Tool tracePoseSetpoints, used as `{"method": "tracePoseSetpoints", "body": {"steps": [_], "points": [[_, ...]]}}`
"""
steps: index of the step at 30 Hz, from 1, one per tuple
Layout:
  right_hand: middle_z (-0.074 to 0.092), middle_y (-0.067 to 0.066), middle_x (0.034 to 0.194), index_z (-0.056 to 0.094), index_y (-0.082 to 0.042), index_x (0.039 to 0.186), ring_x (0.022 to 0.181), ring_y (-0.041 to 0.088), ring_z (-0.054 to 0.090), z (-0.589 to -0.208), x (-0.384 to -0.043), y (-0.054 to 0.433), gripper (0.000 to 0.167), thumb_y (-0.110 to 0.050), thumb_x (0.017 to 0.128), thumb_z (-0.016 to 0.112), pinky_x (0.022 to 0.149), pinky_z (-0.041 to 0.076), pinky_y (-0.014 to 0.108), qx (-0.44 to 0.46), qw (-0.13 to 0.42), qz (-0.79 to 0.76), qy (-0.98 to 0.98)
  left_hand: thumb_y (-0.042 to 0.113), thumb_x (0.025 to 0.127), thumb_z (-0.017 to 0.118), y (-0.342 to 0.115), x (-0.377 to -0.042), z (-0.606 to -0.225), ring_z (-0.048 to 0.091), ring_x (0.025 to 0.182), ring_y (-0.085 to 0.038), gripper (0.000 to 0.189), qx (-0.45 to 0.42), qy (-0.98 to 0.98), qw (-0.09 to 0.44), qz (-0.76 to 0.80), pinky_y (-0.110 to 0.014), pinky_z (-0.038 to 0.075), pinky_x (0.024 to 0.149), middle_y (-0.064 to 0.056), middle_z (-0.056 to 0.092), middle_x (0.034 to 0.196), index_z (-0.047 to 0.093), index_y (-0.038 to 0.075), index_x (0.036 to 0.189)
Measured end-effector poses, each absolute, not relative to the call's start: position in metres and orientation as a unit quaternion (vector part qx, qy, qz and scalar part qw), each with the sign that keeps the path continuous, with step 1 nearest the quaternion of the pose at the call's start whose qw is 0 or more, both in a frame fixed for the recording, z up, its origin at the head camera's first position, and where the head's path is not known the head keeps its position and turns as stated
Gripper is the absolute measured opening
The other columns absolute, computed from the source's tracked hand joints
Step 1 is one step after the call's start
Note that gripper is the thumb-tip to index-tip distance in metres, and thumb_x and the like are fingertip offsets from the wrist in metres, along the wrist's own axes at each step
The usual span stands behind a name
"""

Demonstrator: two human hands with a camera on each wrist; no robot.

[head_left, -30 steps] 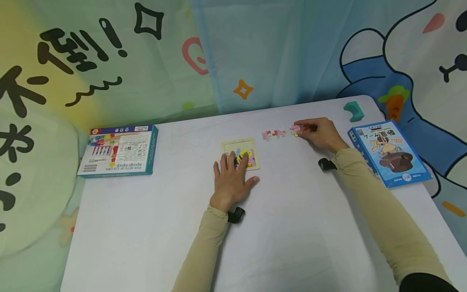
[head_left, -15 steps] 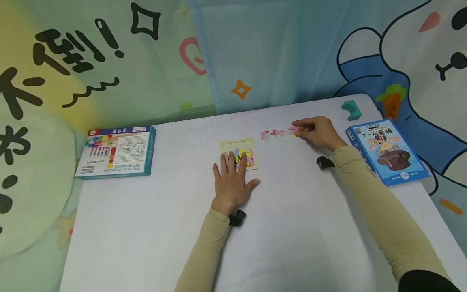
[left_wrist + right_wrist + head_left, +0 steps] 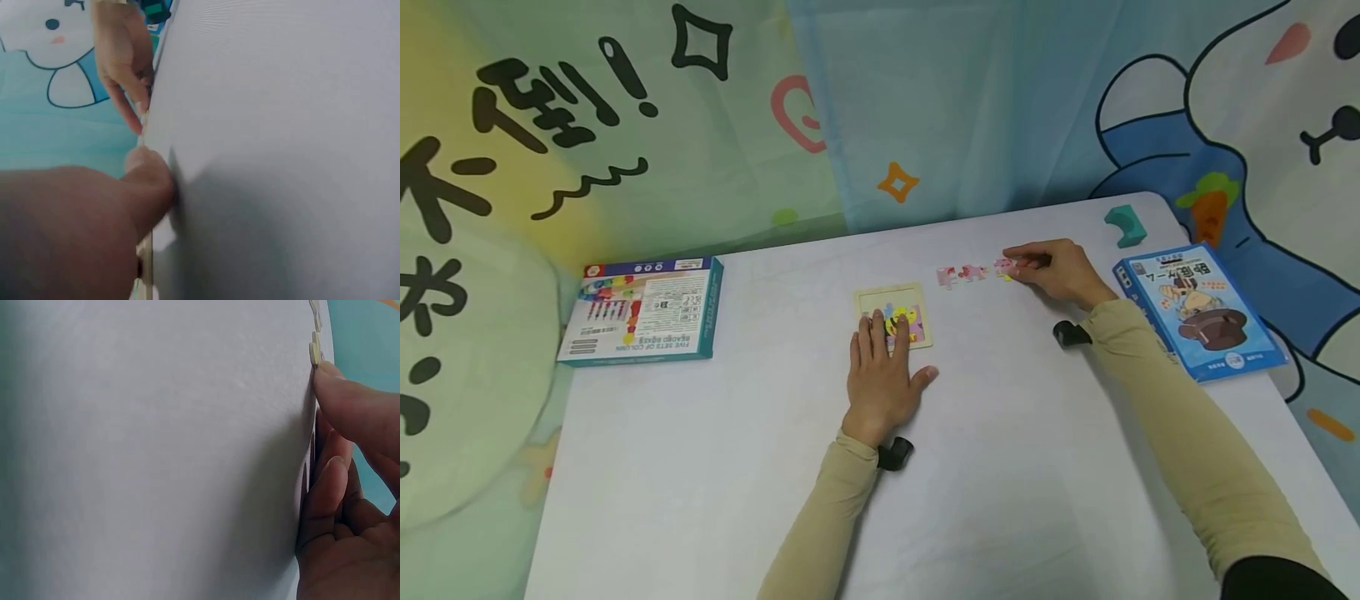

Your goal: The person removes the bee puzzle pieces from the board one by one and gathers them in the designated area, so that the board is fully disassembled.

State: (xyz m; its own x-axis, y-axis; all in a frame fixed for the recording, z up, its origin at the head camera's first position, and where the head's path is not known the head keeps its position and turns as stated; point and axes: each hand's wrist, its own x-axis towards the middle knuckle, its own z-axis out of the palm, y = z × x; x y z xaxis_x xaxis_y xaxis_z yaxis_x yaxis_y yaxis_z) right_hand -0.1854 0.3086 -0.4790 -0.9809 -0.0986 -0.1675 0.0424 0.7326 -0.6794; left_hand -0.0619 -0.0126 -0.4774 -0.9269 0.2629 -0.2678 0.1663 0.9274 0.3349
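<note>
Obliquely beyond and right of the puzzle tray [image 3: 886,292], where the left hand [image 3: 883,377] is resting extended fingers, the right hand [image 3: 1060,272] is pinching the rightmost pink jigsaw piece [image 3: 1002,264].

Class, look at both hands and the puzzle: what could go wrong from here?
The right hand pinches a puzzle piece close to the other pink pieces, so it might knock them askew. The left hand covers part of the puzzle board, so it may hide where a piece fits.
</note>
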Motion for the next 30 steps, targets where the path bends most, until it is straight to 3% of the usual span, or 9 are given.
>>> {"method": "tracePoseSetpoints", "body": {"steps": [4, 8, 17, 26, 30], "points": [[0.072, 0.018, 0.112, 0.072, -0.011, 0.138, 0.096, 0.025, 0.06, -0.479, -0.186, 0.309, 0.037, -0.015, 0.101, 0.073, 0.075, 0.044, 0.016, -0.017, 0.095, -0.366, 0.926, 0.059, 0.105, 0.055, -0.013, -0.062, -0.476, 0.008, 0.164, -0.044, 0.083, 0.108, 0.974, 0.132, 0.152, -0.058, 0.008, 0.133, -0.024, 0.008, 0.176, 0.025, 0.018, 0.17], [0.072, 0.018, 0.112, 0.072, -0.011, 0.138, 0.096, 0.025, 0.06, -0.479, -0.186, 0.309, 0.037, -0.015, 0.102, 0.072, 0.075, 0.044, 0.016, -0.017, 0.096, -0.37, 0.924, 0.058, 0.104, 0.056, -0.014, -0.062, -0.474, 0.009, 0.162, -0.048, 0.078, 0.098, 0.975, 0.126, 0.152, -0.064, 0.007, 0.13, -0.028, 0.011, 0.174, 0.03, 0.024, 0.169], [0.071, 0.018, 0.112, 0.071, -0.011, 0.14, 0.096, 0.025, 0.059, -0.477, -0.185, 0.308, 0.038, -0.016, 0.102, 0.071, 0.075, 0.044, 0.016, -0.013, 0.106, -0.368, 0.924, 0.059, 0.105, 0.054, -0.01, -0.056, -0.477, -0.006, 0.163, -0.052, 0.076, 0.058, 0.976, 0.124, 0.171, -0.066, 0.0, 0.13, -0.034, -0.008, 0.173, 0.027, 0.031, 0.17], [0.071, 0.018, 0.114, 0.071, -0.012, 0.14, 0.097, 0.024, 0.058, -0.478, -0.185, 0.308, 0.039, -0.022, 0.103, 0.071, 0.076, 0.044, 0.018, -0.005, 0.11, -0.373, 0.921, 0.058, 0.104, 0.056, -0.011, -0.056, -0.482, -0.008, 0.163, -0.052, 0.078, 0.066, 0.967, 0.117, 0.216, -0.072, 0.002, 0.127, -0.035, -0.008, 0.173, 0.029, 0.024, 0.169], [0.071, 0.018, 0.117, 0.07, -0.013, 0.141, 0.099, 0.023, 0.059, -0.475, -0.184, 0.305, 0.041, -0.026, 0.103, 0.071, 0.079, 0.045, 0.021, 0.002, 0.111, -0.375, 0.92, 0.06, 0.105, 0.053, -0.016, -0.059, -0.485, -0.014, 0.163, -0.048, 0.08, 0.074, 0.964, 0.135, 0.217, -0.071, -0.002, 0.127, -0.031, -0.014, 0.174, 0.023, 0.027, 0.171]]}}
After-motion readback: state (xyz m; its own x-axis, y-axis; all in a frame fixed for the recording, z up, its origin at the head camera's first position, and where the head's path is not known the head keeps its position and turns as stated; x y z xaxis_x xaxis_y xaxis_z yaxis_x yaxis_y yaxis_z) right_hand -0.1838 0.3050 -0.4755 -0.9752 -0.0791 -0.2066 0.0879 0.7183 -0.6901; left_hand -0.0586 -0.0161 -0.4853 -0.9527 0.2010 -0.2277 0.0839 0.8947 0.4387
